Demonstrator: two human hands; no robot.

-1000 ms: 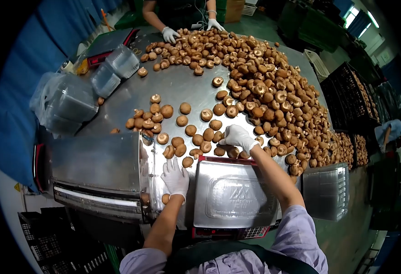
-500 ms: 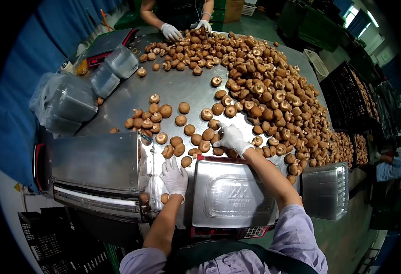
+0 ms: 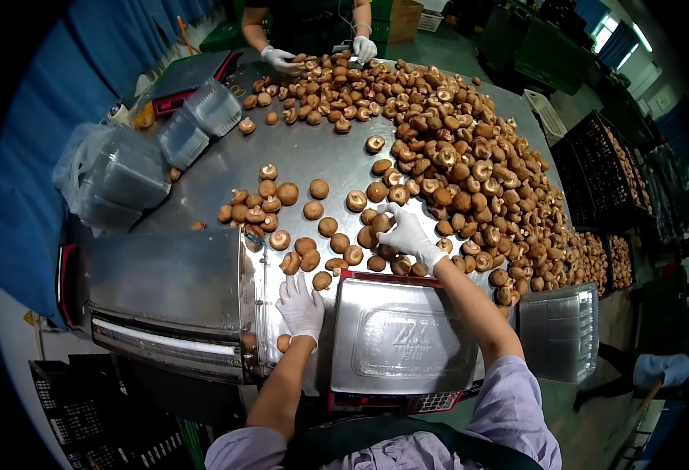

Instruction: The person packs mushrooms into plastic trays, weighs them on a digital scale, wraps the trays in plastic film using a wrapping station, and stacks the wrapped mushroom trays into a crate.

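Note:
Brown shiitake mushrooms [image 3: 319, 188] lie scattered over the steel table in front of me. My right hand [image 3: 411, 236], in a white glove, reaches past the scale, its thumb and fingers closed around a mushroom [image 3: 380, 223]. More mushrooms lie beneath and beside that hand. My left hand [image 3: 301, 307], also gloved, rests on the metal with fingers stretched out and nothing in it. One mushroom [image 3: 283, 342] sits by its wrist. Between my forearms stands a scale with a bare silver pan [image 3: 403, 337] and red body.
A big mushroom heap [image 3: 470, 164] covers the table's right side. A metal machine housing [image 3: 164, 270] borders my left hand. Clear plastic trays [image 3: 121, 176] are stacked at left, others [image 3: 560, 329] at right. Across the table, a person's gloved hands [image 3: 282, 60] are at the heap's edge.
My right hand has shifted slightly, its fingers now around a mushroom. My left hand stays put. The hands across the table have moved farther apart. A person in the right background has moved.

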